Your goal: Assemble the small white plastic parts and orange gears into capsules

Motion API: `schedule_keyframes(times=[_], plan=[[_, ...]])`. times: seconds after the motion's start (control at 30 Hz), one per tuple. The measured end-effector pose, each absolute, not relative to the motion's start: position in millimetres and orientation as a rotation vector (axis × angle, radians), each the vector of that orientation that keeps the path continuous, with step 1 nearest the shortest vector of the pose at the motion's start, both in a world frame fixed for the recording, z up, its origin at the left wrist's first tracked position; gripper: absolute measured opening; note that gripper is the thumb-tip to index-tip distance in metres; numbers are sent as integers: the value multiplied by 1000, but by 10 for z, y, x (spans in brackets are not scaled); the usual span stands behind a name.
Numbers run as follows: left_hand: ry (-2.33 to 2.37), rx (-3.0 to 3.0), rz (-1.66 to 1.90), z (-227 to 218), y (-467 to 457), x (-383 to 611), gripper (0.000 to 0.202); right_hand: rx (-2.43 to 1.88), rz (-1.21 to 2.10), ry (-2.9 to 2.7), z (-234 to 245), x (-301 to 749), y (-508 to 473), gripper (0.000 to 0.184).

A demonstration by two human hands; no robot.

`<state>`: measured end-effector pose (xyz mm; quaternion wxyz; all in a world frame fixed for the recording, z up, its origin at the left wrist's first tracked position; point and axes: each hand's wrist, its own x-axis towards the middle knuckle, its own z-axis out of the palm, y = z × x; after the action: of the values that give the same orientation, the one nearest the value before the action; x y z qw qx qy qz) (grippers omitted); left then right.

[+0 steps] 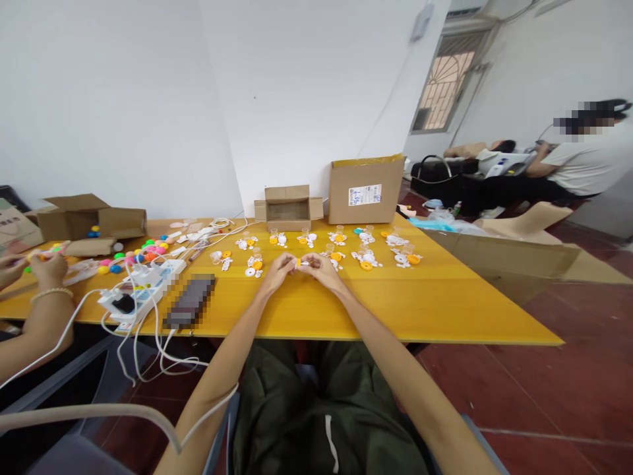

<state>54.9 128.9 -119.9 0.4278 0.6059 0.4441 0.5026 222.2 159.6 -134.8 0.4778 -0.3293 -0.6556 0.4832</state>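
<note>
My left hand [281, 269] and my right hand [320, 268] meet above the near middle of the table, fingertips pinched together. Between them is a small orange-and-white plastic part [299, 262], mostly covered by the fingers; its exact kind is too small to tell. Behind and beside my hands lie several small piles of white plastic pieces [250, 271], with orange round parts [366, 265] and see-through cups [275, 232] among them. One pile, at the back, holds a teal part [357, 231].
An open carton [287, 210] and a taped carton [366, 191] stand at the back. Left are a power strip [148, 290] with white cables, a phone [190, 301], coloured balls [153, 249] and a co-worker's hands [49, 267]. Another person [578, 158] sits far right.
</note>
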Motion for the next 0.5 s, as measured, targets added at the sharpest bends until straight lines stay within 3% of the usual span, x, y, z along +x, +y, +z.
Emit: schedule_keyframes(times=[0.5], plan=[[1125,1523,1264,-1178,1268,546,27,-786,1162,-1598,-1327,2217,1576,38]])
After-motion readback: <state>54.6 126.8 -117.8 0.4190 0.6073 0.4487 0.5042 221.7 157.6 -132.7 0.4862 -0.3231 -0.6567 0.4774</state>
